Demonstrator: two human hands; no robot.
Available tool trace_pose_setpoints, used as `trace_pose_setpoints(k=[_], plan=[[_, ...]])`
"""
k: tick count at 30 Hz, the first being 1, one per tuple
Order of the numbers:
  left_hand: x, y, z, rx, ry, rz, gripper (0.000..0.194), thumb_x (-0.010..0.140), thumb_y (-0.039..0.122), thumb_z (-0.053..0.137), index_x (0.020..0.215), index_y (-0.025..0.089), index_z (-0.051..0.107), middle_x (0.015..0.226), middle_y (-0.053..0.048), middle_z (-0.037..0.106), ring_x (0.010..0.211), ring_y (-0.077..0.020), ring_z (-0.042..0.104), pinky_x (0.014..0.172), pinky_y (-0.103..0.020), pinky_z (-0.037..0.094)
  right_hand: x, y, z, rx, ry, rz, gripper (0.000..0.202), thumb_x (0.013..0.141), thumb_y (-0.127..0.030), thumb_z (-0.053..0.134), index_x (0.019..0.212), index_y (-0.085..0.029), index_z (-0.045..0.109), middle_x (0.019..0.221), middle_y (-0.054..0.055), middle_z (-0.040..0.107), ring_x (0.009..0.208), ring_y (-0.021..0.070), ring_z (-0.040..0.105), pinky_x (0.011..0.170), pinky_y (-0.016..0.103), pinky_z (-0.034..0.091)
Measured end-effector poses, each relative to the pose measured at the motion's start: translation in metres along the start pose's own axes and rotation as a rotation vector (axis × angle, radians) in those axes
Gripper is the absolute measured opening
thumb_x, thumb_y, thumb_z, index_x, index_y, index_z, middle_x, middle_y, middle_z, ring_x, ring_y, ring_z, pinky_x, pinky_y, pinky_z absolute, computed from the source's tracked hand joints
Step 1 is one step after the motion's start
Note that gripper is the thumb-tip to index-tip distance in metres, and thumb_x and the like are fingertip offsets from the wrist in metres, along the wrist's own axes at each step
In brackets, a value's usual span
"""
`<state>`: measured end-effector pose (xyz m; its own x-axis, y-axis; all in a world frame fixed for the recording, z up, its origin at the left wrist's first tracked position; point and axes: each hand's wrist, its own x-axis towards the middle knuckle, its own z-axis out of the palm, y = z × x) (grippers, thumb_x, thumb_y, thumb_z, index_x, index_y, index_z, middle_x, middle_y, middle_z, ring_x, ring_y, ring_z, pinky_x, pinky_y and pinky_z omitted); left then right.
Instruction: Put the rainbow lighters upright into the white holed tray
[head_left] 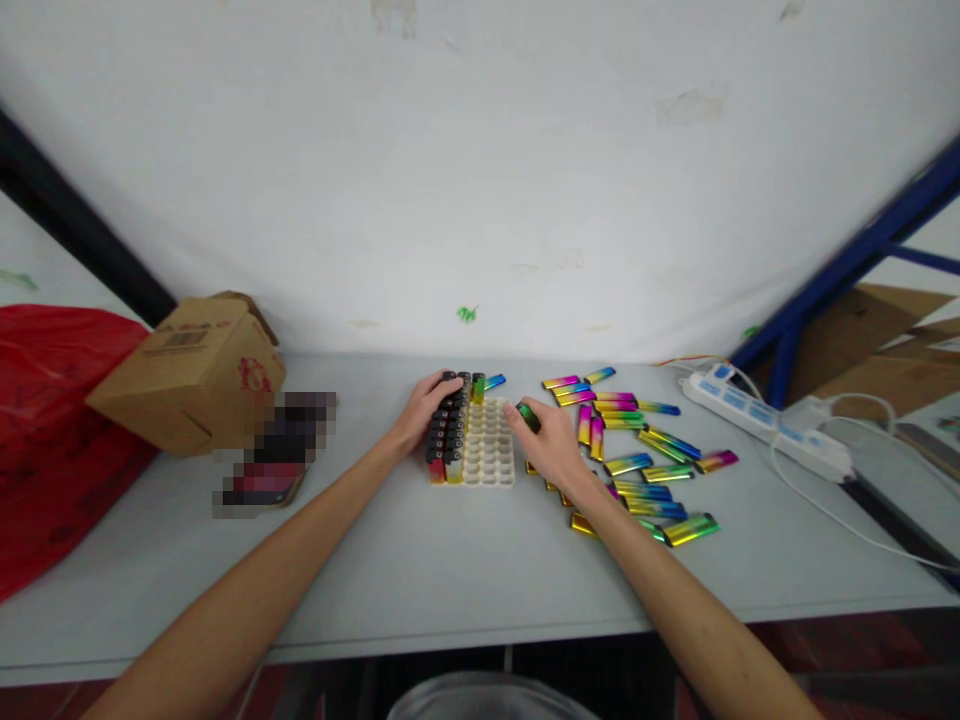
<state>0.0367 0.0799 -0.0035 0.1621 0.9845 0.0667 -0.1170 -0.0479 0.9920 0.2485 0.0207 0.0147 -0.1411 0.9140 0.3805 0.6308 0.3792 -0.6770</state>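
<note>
A white tray [489,465] with rows of round-edged sockets lies on the table in front of me. Black-topped lighters [452,430] stand upright in its left columns, with a green-and-yellow one [478,388] at the back. My left hand [424,408] is closed around the far left part of these standing lighters, its fingertips partly hidden among their tops. Just right of the tray, my right hand [553,440] grips a single lighter [528,415] with a dark and green end showing; the palm hides the rest. A blue lighter [495,381] lies behind the tray.
Many shiny multicoloured lighters [649,492] lie scattered on the right side of the table [420,580]. Beyond them is a white power strip [765,420] with cables. At left are a cardboard box [191,375], a red plastic bag [60,440] and a blurred dark object [277,450].
</note>
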Motion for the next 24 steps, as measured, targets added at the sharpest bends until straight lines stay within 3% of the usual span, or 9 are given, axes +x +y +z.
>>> trace_pose_setpoints(k=[6,18,24], plan=[[0.0006,-0.0013,-0.0009,0.003,-0.003,-0.001,0.032,0.079,0.048,0.071,0.082,0.019,0.061,0.076,0.003,0.058,0.072,-0.0149,0.054,0.066,-0.025,0.042,-0.0009,0.0015,0.0032,0.010,-0.007,0.000,0.044,0.097,-0.048,0.050,0.064,-0.021,0.041,0.054,-0.006,0.036,0.056,0.0110,0.037,0.058,0.027,0.023],[0.0010,-0.0036,-0.0020,0.008,-0.009,0.019,0.030,0.080,0.047,0.070,0.085,0.018,0.062,0.078,0.002,0.058,0.074,-0.0156,0.055,0.067,-0.025,0.044,0.0009,0.0020,0.0032,-0.054,-0.005,0.010,0.028,0.090,-0.032,0.048,0.065,-0.022,0.042,0.056,-0.006,0.036,0.054,0.0116,0.035,0.058,0.028,0.021],[-0.0001,-0.0018,-0.0008,0.003,-0.014,0.015,0.030,0.081,0.047,0.070,0.086,0.019,0.062,0.079,0.002,0.060,0.076,-0.0161,0.056,0.069,-0.025,0.044,-0.0002,0.0006,0.0008,-0.028,-0.036,-0.017,0.033,0.099,-0.040,0.049,0.071,-0.022,0.046,0.058,-0.006,0.040,0.056,0.0129,0.040,0.059,0.028,0.027]])
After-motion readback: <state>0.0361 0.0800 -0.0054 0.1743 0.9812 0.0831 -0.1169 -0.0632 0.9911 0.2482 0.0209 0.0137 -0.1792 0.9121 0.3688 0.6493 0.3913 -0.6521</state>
